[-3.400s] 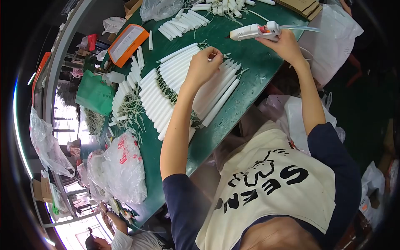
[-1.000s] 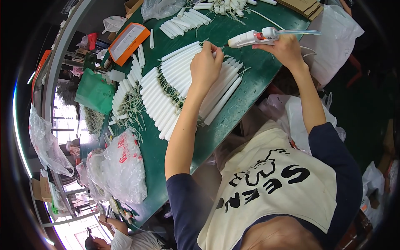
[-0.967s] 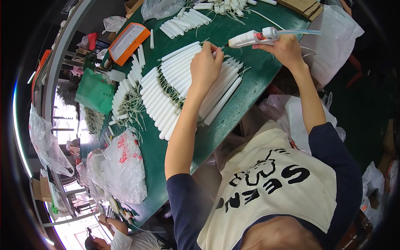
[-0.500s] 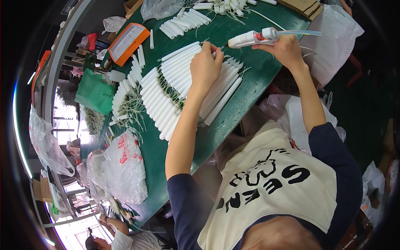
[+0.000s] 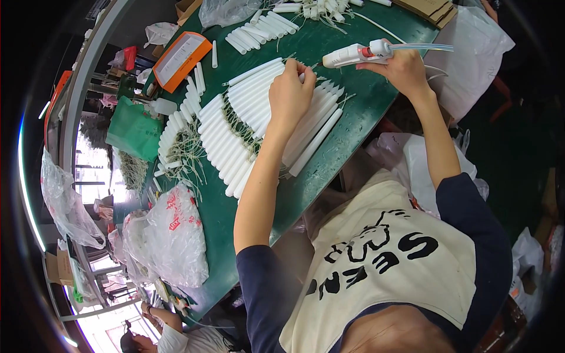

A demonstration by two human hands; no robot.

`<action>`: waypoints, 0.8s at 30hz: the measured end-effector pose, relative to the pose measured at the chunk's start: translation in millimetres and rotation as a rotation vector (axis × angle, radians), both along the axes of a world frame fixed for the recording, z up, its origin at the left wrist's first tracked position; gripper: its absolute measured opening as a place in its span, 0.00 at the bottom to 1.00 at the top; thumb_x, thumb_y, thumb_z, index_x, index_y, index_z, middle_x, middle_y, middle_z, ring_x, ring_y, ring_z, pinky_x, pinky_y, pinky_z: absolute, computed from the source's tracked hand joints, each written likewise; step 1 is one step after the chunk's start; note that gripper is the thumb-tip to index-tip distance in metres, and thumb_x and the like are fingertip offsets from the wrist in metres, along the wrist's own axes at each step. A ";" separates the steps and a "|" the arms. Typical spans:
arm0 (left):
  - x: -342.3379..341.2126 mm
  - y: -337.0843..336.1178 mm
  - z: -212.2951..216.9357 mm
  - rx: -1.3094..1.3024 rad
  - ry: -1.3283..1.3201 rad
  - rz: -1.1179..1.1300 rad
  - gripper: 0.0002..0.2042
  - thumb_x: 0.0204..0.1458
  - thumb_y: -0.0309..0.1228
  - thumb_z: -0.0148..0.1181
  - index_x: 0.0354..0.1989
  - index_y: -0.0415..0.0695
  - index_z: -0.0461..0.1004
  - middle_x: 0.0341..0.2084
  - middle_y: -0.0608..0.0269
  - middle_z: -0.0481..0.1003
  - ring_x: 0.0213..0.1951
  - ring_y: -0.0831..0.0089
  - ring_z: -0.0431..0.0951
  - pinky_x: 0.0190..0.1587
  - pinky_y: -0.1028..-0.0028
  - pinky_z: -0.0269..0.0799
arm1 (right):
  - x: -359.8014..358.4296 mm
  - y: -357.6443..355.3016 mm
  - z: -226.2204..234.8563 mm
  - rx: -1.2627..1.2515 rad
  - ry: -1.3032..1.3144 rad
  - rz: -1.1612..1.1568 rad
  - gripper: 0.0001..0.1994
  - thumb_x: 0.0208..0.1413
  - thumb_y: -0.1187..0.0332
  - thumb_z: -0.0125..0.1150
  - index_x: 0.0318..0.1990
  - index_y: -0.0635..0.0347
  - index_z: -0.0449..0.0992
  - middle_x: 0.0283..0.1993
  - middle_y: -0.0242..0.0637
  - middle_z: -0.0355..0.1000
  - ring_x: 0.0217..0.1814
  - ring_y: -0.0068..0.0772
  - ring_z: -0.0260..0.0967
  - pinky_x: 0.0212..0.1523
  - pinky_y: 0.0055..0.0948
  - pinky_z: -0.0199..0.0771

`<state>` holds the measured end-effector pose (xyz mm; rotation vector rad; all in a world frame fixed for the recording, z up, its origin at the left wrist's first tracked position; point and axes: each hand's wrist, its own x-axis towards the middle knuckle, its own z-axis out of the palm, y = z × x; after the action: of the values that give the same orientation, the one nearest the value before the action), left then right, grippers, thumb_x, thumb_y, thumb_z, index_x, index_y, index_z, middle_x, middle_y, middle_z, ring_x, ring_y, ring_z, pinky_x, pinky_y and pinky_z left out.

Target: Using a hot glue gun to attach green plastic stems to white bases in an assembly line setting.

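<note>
My right hand (image 5: 407, 72) is wrapped round the grip of a white glue gun (image 5: 347, 55), and a clear glue stick (image 5: 425, 46) sticks out of its back end. The nozzle points left, a short way from my other hand. My left hand (image 5: 289, 99) is closed in a pinch over the rows of white tubes (image 5: 250, 97). Between its fingertips shows the end of one white tube (image 5: 302, 77); the rest of that tube is hidden by the hand. Thin pale strings (image 5: 238, 125) trail from the tube ends. More tubes (image 5: 315, 141) lie side by side right of my left forearm.
An orange box (image 5: 182, 62) stands at the far left of the green table (image 5: 229, 259). Loose short white tubes (image 5: 259, 34) lie at the back. Clear plastic bags (image 5: 176, 235) and a green bag (image 5: 134, 129) are on the left. Another person (image 5: 176, 335) sits at the lower left.
</note>
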<state>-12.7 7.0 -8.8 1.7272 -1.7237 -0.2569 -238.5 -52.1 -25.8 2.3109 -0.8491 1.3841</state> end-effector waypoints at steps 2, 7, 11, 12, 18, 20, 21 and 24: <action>-1.3 0.9 1.0 0.010 -0.007 0.002 0.10 0.49 0.35 0.52 0.28 0.39 0.68 0.19 0.47 0.73 0.24 0.50 0.74 0.28 0.60 0.67 | -0.1 0.3 0.4 0.020 0.015 -0.008 0.22 0.37 0.51 0.69 0.23 0.65 0.74 0.11 0.36 0.62 0.12 0.37 0.61 0.17 0.30 0.62; -1.4 1.9 -0.1 -0.003 -0.025 -0.009 0.10 0.49 0.35 0.52 0.28 0.39 0.68 0.19 0.48 0.74 0.24 0.51 0.74 0.28 0.60 0.67 | 1.8 2.1 3.7 0.013 0.013 0.010 0.22 0.36 0.51 0.69 0.22 0.66 0.74 0.11 0.37 0.62 0.12 0.38 0.61 0.17 0.30 0.62; -3.1 2.6 0.9 -0.008 -0.037 -0.017 0.09 0.49 0.34 0.52 0.29 0.40 0.68 0.19 0.49 0.74 0.24 0.51 0.74 0.28 0.60 0.67 | 0.5 1.5 3.5 0.003 0.003 -0.002 0.23 0.36 0.51 0.69 0.20 0.66 0.73 0.11 0.37 0.61 0.13 0.39 0.62 0.17 0.30 0.62; -2.7 2.8 0.8 -0.009 -0.038 -0.016 0.09 0.49 0.34 0.52 0.29 0.40 0.68 0.19 0.49 0.74 0.24 0.51 0.74 0.28 0.60 0.67 | 0.9 1.1 3.6 0.002 0.002 -0.001 0.23 0.36 0.51 0.69 0.20 0.66 0.73 0.11 0.37 0.61 0.13 0.39 0.62 0.17 0.30 0.62; -0.9 4.7 0.9 -0.014 -0.016 -0.043 0.08 0.50 0.34 0.51 0.29 0.42 0.68 0.18 0.54 0.74 0.22 0.54 0.74 0.27 0.62 0.66 | -0.3 -0.7 2.6 0.031 0.000 0.003 0.22 0.36 0.50 0.69 0.17 0.64 0.73 0.11 0.38 0.63 0.14 0.40 0.63 0.18 0.32 0.63; 0.1 4.8 -0.2 -0.035 0.003 -0.062 0.08 0.52 0.34 0.50 0.30 0.42 0.67 0.17 0.57 0.74 0.21 0.57 0.74 0.26 0.63 0.66 | -2.2 -3.6 -1.7 0.110 0.029 -0.052 0.22 0.35 0.50 0.69 0.18 0.63 0.73 0.12 0.39 0.64 0.16 0.41 0.64 0.19 0.33 0.63; 0.0 4.5 0.0 -0.038 0.002 -0.063 0.08 0.52 0.34 0.50 0.30 0.42 0.67 0.17 0.57 0.74 0.21 0.57 0.74 0.26 0.63 0.66 | -3.6 -5.2 -3.1 0.107 0.029 -0.052 0.22 0.35 0.50 0.69 0.18 0.63 0.73 0.12 0.39 0.64 0.16 0.41 0.64 0.19 0.33 0.63; 0.3 3.7 1.3 -0.053 0.039 -0.067 0.08 0.53 0.34 0.49 0.31 0.42 0.67 0.16 0.59 0.74 0.21 0.58 0.74 0.26 0.64 0.66 | -7.4 -8.8 -4.9 0.176 -0.003 -0.008 0.21 0.35 0.51 0.69 0.18 0.63 0.74 0.14 0.41 0.65 0.17 0.42 0.65 0.20 0.33 0.64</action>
<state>-12.4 10.7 -7.5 1.6188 -1.7465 -0.2701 -245.8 -60.9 -30.7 2.4322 -1.0167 1.3591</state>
